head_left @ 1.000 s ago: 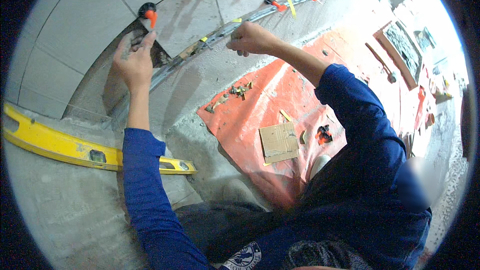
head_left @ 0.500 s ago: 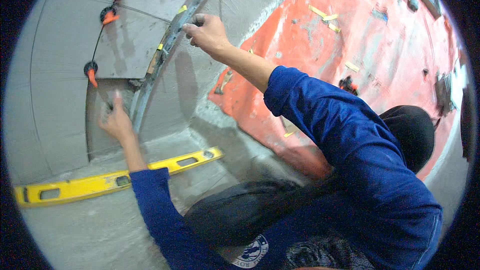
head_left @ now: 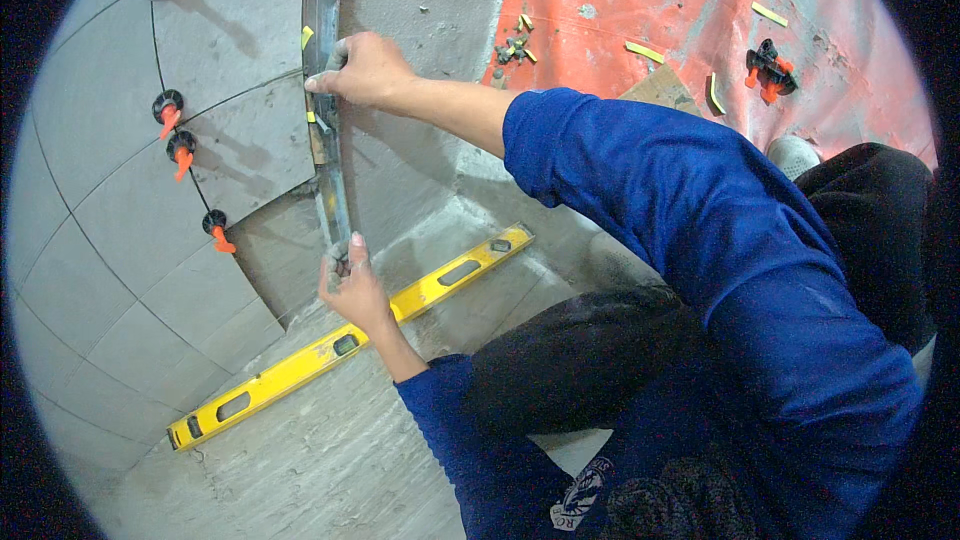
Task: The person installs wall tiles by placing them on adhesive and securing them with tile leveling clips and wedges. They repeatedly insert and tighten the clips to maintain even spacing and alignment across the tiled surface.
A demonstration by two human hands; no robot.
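Note:
Along the edge of the grey wall tiles runs a long, narrow metal strip, with small yellow pieces of tape on it. My right hand is closed on the strip partway up, the thumb against its face. Lower down, my left hand has its thumb and fingers about the strip's bottom end, which they partly hide. Beside that end lies an untiled recess. Black tile-levelling clips with orange handles stand in the joints to the left.
A yellow spirit level lies slantwise on the floor below my left hand. A red sheet spreads to the right, bearing yellow tape scraps, a cardboard piece and loose clips. My bent knee is close by.
My left hand has gone from in front of the recess to the strip's bottom end and closed there. My right hand stays at the strip. The whole view has shifted and turned.

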